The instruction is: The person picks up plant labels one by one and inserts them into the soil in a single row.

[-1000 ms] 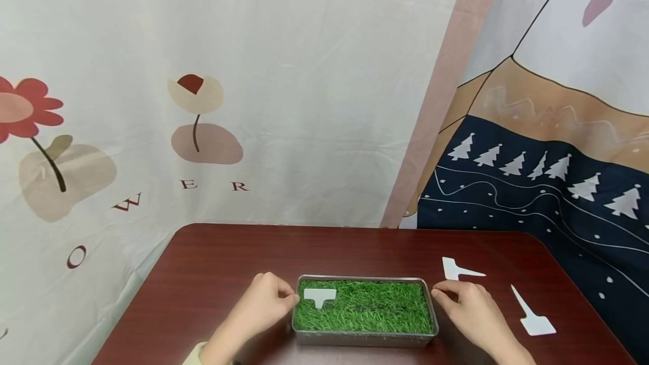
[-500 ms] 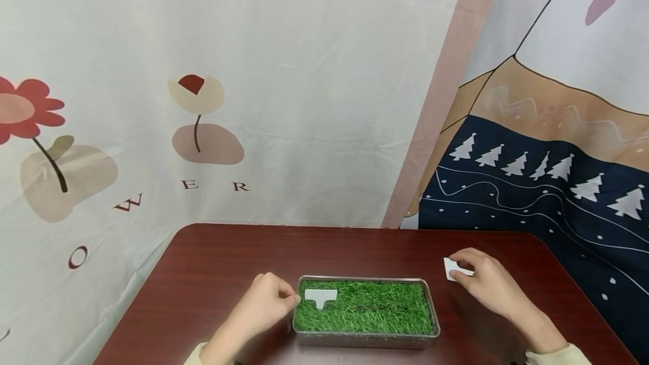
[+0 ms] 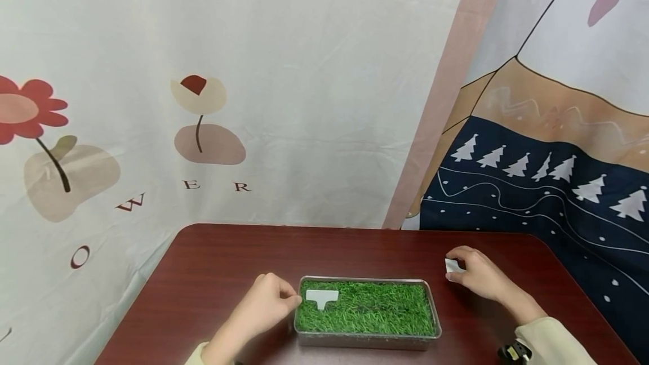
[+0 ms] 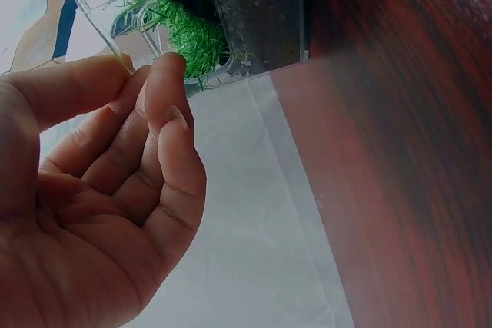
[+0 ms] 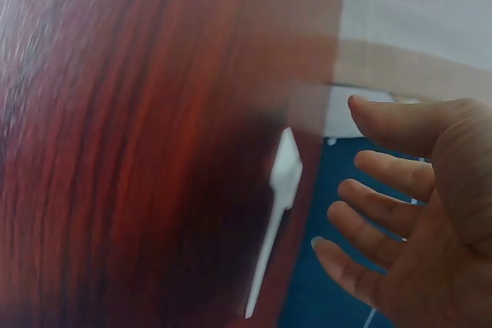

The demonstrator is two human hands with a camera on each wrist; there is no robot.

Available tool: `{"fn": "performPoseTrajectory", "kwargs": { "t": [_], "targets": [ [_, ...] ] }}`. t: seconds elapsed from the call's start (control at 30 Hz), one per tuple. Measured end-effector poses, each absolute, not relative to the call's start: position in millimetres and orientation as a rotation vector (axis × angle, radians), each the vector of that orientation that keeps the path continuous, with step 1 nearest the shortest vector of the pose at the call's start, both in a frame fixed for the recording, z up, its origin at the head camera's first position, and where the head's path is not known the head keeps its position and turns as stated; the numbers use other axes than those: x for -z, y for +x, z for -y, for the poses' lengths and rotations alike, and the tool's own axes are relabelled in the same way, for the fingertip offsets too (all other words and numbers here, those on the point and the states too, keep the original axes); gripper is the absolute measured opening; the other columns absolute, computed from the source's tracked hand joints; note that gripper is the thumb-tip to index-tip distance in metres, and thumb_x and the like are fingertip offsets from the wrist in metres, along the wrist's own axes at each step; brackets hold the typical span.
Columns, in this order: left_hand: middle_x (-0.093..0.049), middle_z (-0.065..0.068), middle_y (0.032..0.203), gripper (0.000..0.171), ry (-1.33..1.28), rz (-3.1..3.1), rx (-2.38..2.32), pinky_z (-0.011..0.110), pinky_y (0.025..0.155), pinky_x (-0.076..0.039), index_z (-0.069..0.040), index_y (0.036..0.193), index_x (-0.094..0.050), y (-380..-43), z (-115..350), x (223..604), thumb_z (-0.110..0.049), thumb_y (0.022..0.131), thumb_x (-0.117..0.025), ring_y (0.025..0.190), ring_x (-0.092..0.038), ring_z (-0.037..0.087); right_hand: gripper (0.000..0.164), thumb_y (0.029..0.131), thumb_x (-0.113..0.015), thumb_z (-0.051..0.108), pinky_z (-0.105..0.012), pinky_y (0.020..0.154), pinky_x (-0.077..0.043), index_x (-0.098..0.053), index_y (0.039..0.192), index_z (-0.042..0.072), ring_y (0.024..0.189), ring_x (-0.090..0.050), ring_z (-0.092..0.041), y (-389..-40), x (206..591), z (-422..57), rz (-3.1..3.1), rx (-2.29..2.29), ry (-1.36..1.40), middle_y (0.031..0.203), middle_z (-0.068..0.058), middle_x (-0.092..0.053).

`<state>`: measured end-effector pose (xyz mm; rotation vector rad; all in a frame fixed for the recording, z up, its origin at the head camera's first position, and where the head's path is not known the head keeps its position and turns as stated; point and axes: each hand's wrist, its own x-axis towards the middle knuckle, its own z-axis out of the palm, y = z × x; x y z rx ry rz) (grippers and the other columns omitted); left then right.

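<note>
A clear plastic box filled with artificial grass sits on the table. My left hand pinches its left rim between thumb and fingertips; in the left wrist view the other fingers curl below the box. A white T-shaped plant label stands in the grass near the left end. At the table's right side my right hand reaches over another white label. The right wrist view shows this label lying between thumb and fingers, which stay spread apart from it.
The dark red wooden table ends at the back against a pale printed curtain. On the right hangs a navy cloth with white trees. A light sleeve covers the table's right part.
My right hand has left the box's right side and moved right and back to the far label. The other loose label is now hidden behind the right arm. My left hand stays at the rim.
</note>
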<state>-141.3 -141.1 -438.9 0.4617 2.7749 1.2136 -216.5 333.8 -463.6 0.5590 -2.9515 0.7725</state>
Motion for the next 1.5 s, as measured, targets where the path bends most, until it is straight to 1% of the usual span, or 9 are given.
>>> {"fn": "performPoseTrajectory", "kwargs": {
  "t": [0.17,0.33,0.5,0.7,0.87,1.03,1.23,1.37,1.5],
  "targets": [
    [-0.072,-0.011,0.068,0.021,0.468,-2.789,-1.190,0.033,0.071,-0.049,-0.020,0.070,-0.078,-141,141,439,-0.013,0.089,-0.077,0.055,-0.052,0.006,0.045,0.082,-0.084,0.007,-0.060,0.091,-0.053,-0.067,0.119,-0.013,0.108,-0.065,-0.042,-225,474,-340,3.036,-0.805,0.507,0.119,-0.025,-0.068],
    [-0.072,-0.012,0.069,0.020,0.468,-2.784,-1.191,0.033,0.070,-0.048,-0.020,0.071,-0.078,-142,142,439,-0.014,0.090,-0.077,0.056,-0.052,0.006,0.051,0.080,-0.086,0.005,-0.061,0.092,-0.052,-0.066,0.123,-0.013,0.111,-0.064,-0.045,-228,478,-342,3.094,-0.846,0.451,0.123,-0.028,-0.066],
    [-0.073,-0.010,0.069,0.019,0.471,-2.775,-1.199,0.031,0.068,-0.049,-0.019,0.071,-0.078,-142,142,439,-0.013,0.090,-0.077,0.056,-0.053,0.006,0.048,0.080,-0.087,0.003,-0.058,0.088,-0.054,-0.067,0.120,-0.013,0.105,-0.066,-0.042,-229,479,-342,3.084,-0.812,0.432,0.118,-0.027,-0.067],
    [-0.073,-0.010,0.070,0.020,0.486,-2.785,-1.191,0.032,0.070,-0.050,-0.019,0.071,-0.078,-141,142,439,-0.013,0.090,-0.076,0.058,-0.054,0.005,0.050,0.079,-0.089,0.009,-0.048,0.080,-0.055,-0.067,0.117,-0.015,0.094,-0.066,-0.032,-232,481,-347,3.098,-0.792,0.373,0.109,-0.023,-0.069],
    [-0.073,-0.009,0.070,0.019,0.494,-2.779,-1.198,0.031,0.069,-0.050,-0.018,0.071,-0.078,-141,142,438,-0.013,0.090,-0.076,0.056,-0.054,0.005,0.057,0.082,-0.089,0.018,-0.040,0.073,-0.052,-0.062,0.119,-0.015,0.083,-0.061,-0.025,-231,481,-350,3.162,-0.861,0.189,0.103,-0.021,-0.068],
    [-0.073,-0.008,0.070,0.018,0.494,-2.765,-1.217,0.029,0.066,-0.048,-0.017,0.073,-0.079,-141,142,438,-0.013,0.090,-0.076,0.053,-0.051,0.006,0.061,0.082,-0.090,0.030,-0.041,0.074,-0.051,-0.062,0.113,-0.013,0.086,-0.060,-0.027,-230,480,-353,3.193,-0.859,0.021,0.104,-0.023,-0.067],
    [-0.074,-0.007,0.071,0.017,0.494,-2.759,-1.225,0.028,0.062,-0.047,-0.016,0.074,-0.079,-141,143,438,-0.013,0.090,-0.076,0.052,-0.050,0.006,0.050,0.084,-0.089,0.031,-0.036,0.068,-0.049,-0.061,0.101,-0.007,0.079,-0.058,-0.024,-226,484,-359,3.157,-0.897,-0.026,0.093,-0.014,-0.066],
    [-0.074,-0.007,0.071,0.017,0.492,-2.759,-1.226,0.028,0.063,-0.047,-0.016,0.074,-0.080,-141,143,439,-0.013,0.090,-0.076,0.053,-0.051,0.006,0.041,0.086,-0.086,0.024,-0.036,0.066,-0.047,-0.066,0.099,-0.008,0.076,-0.056,-0.023,-221,481,-364,3.102,-0.890,0.018,0.086,-0.009,-0.065],
    [-0.074,-0.006,0.070,0.017,0.488,-2.749,-1.236,0.028,0.061,-0.046,-0.016,0.074,-0.080,-141,143,439,-0.013,0.090,-0.076,0.050,-0.048,0.006,0.029,0.089,-0.082,0.013,-0.038,0.068,-0.050,-0.071,0.101,-0.010,0.078,-0.061,-0.022,-216,474,-371,3.056,-0.885,0.069,0.087,-0.007,-0.068]
  ]
}}
